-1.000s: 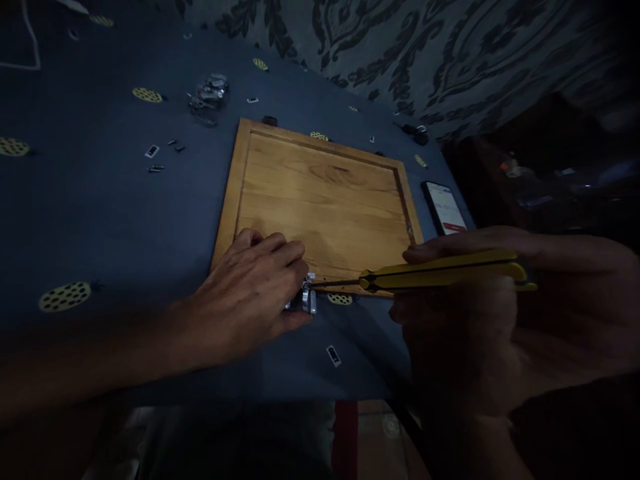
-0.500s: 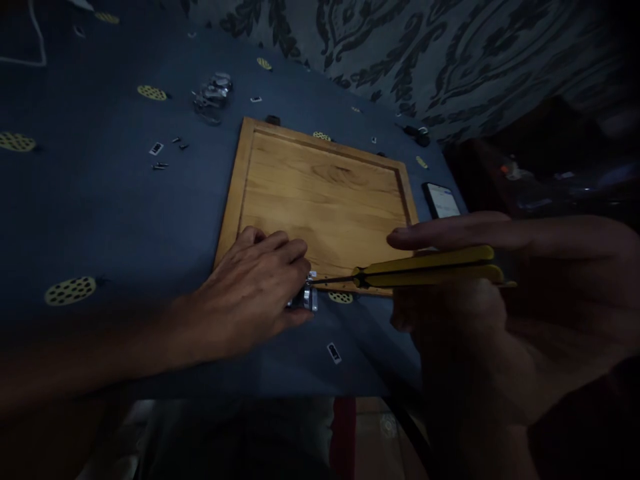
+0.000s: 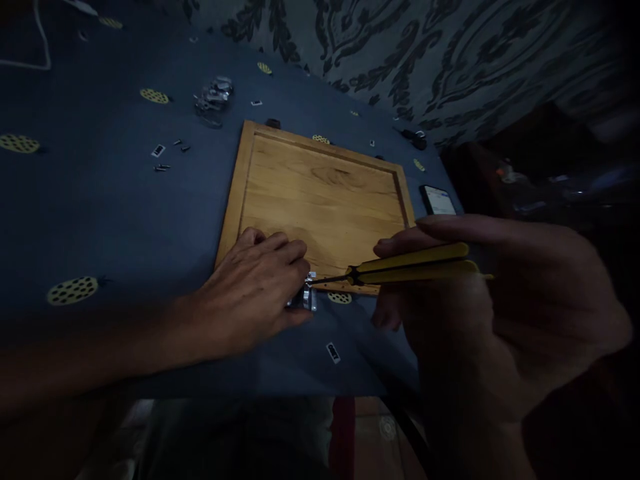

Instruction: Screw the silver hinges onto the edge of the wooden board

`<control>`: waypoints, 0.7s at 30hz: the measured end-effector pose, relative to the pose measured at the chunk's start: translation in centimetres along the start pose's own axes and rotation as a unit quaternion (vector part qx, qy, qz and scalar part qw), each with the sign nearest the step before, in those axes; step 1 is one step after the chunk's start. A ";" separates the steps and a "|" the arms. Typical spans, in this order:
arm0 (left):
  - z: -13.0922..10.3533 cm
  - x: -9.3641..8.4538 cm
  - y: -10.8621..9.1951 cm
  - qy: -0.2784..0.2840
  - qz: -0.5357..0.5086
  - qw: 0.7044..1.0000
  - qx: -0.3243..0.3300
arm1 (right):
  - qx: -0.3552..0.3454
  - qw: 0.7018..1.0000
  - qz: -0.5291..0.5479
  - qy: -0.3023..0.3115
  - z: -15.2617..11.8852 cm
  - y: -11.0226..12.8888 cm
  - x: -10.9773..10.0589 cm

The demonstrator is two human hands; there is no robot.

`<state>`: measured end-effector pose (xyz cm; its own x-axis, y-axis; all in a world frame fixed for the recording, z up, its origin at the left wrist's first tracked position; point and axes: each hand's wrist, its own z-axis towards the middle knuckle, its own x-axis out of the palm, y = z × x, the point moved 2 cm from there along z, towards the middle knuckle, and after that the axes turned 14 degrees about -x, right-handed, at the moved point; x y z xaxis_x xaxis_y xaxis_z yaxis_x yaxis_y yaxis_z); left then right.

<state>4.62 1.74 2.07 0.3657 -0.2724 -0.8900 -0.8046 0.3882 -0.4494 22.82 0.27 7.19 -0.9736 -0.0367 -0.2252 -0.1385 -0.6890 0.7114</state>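
Note:
A wooden panel (image 3: 320, 200) with a raised frame lies on the blue patterned cloth. At its near edge, my left hand (image 3: 260, 287) is closed on a shiny metal hinge (image 3: 309, 300), pressing it against the wood; part of the hinge is hidden under the fingers. My right hand (image 3: 450, 293) grips a screwdriver (image 3: 415, 265) with a yellow and black handle, held nearly level. The screwdriver's thin shaft points left, and its tip meets the hinge beside my left fingertips. Whether a screw sits under the tip is too small to tell.
Several metal hinges (image 3: 214, 100) lie in a pile beyond the panel's left corner. Small screws (image 3: 161, 168) are scattered left of the panel. A phone (image 3: 438, 200) with a lit screen rests at the right, and a dark object (image 3: 414, 139) lies near the wall.
My right hand and the screwdriver handle have shifted slightly left, and the hand's grip looks turned a little. My left hand stays on the hinge.

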 end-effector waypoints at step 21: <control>0.0 -0.3 0.0 0.027 -0.007 1.000 -0.006 | -0.001 0.998 -0.022 -0.051 -0.3 -0.2 0.1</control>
<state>4.56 1.81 2.31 0.3519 -0.3244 -0.8780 -0.8055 0.3728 -0.4606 22.77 0.17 6.83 -0.9800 0.0673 -0.1872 -0.1814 -0.6895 0.7013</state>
